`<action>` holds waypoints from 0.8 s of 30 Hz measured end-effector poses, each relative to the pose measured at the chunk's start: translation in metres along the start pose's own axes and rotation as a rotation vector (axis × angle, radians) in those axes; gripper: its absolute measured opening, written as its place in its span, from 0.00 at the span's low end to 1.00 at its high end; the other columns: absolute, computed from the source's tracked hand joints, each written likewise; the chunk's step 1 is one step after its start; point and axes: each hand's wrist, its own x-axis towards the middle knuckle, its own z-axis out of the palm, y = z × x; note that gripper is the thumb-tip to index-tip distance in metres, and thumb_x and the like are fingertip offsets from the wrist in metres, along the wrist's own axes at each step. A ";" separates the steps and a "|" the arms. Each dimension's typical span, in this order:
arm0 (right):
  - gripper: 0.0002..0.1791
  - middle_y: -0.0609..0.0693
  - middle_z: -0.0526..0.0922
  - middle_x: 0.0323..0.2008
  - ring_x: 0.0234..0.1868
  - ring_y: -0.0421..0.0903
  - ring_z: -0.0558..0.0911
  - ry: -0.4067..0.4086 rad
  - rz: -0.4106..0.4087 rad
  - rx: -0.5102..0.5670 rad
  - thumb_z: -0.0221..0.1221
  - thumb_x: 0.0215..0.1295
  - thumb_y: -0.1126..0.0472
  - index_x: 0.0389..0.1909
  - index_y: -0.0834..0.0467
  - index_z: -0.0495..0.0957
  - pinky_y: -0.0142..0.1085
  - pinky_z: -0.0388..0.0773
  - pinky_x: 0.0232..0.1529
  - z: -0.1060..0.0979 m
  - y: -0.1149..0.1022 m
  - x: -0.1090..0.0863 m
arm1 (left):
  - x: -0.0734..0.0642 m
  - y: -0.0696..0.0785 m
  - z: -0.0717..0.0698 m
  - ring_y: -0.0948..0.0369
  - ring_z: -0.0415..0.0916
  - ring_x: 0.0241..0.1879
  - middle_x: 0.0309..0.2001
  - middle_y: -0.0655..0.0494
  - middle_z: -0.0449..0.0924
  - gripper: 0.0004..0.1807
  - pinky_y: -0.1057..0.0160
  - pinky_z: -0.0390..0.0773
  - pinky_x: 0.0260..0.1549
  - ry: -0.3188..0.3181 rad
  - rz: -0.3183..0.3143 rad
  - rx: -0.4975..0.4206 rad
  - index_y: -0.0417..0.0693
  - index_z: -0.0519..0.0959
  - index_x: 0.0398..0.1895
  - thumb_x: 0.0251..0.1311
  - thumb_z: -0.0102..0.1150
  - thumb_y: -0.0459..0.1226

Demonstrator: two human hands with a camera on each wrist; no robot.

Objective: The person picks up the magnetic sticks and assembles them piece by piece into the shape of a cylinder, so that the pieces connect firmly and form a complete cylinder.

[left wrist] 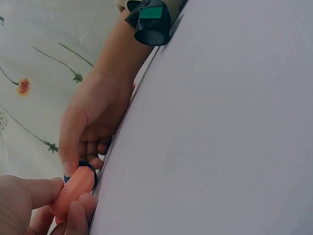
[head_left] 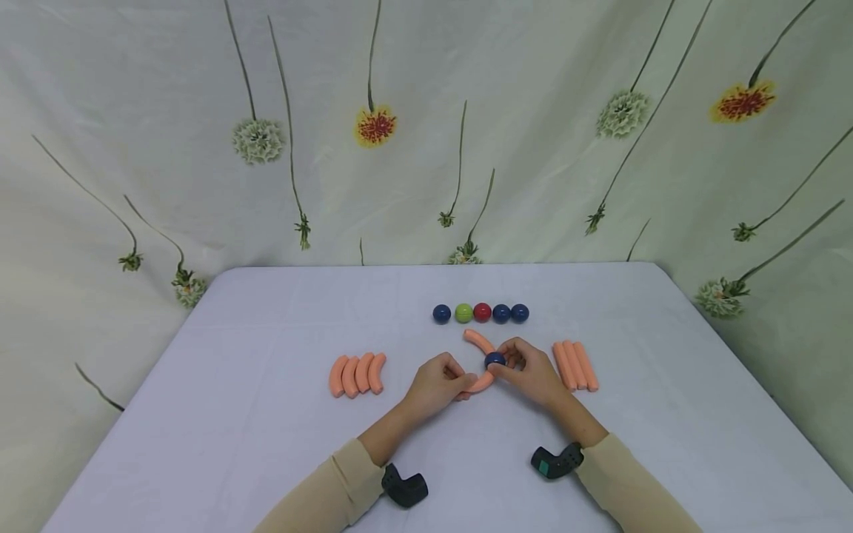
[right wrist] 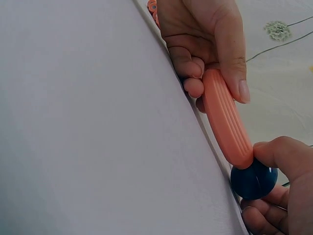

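Note:
Between thumb and fingers my left hand [head_left: 437, 385] pinches the near curved orange piece [right wrist: 227, 122], which has ridges along its side. Its far end touches a dark blue ball [right wrist: 254, 178]. My right hand [head_left: 531, 372] grips that ball, thumb on one side and fingers on the other. In the head view a second curved orange piece [head_left: 478, 340] runs from the ball towards the back left. The right fingers partly cover where it meets the ball. The left wrist view shows the near piece end-on, hiding much of the ball.
Behind the hands lies a row of balls: three dark blue, one green [head_left: 463, 313] and one red [head_left: 483, 312]. Several curved orange pieces [head_left: 356, 374] lie at the left. Three straight orange sticks [head_left: 576, 366] lie beside the right hand. A flowered cloth [head_left: 413, 178] hangs behind the white table [head_left: 266, 444].

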 end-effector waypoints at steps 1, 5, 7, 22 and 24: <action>0.16 0.48 0.75 0.31 0.34 0.45 0.73 0.000 0.000 0.000 0.67 0.60 0.56 0.43 0.60 0.77 0.33 0.69 0.34 0.000 0.000 0.000 | 0.000 0.000 0.000 0.64 0.80 0.25 0.24 0.55 0.79 0.12 0.68 0.74 0.26 -0.001 -0.001 -0.002 0.40 0.72 0.34 0.62 0.64 0.38; 0.16 0.48 0.75 0.31 0.34 0.45 0.72 -0.001 -0.003 -0.004 0.67 0.60 0.55 0.43 0.60 0.76 0.33 0.69 0.34 -0.001 0.000 0.000 | 0.000 -0.001 0.000 0.64 0.80 0.25 0.25 0.54 0.79 0.12 0.68 0.75 0.26 -0.003 0.000 -0.014 0.39 0.72 0.34 0.62 0.64 0.38; 0.16 0.48 0.75 0.31 0.34 0.45 0.72 -0.001 -0.004 -0.007 0.67 0.60 0.55 0.43 0.60 0.76 0.33 0.69 0.34 -0.001 0.000 -0.001 | 0.000 -0.001 0.000 0.64 0.81 0.25 0.25 0.54 0.79 0.12 0.68 0.75 0.26 -0.005 0.000 -0.019 0.39 0.72 0.34 0.61 0.65 0.38; 0.16 0.48 0.76 0.32 0.34 0.45 0.73 -0.004 -0.021 0.013 0.68 0.59 0.55 0.43 0.59 0.78 0.33 0.70 0.34 -0.001 -0.001 0.000 | -0.002 0.001 -0.001 0.64 0.77 0.23 0.22 0.55 0.80 0.13 0.69 0.70 0.23 -0.019 0.023 0.028 0.40 0.72 0.32 0.62 0.64 0.39; 0.16 0.48 0.76 0.32 0.34 0.46 0.73 -0.006 -0.031 0.025 0.68 0.59 0.55 0.44 0.58 0.79 0.33 0.70 0.34 -0.001 -0.001 0.000 | -0.003 0.002 -0.001 0.64 0.76 0.22 0.22 0.56 0.80 0.13 0.68 0.70 0.23 -0.025 0.037 0.051 0.41 0.73 0.32 0.62 0.64 0.40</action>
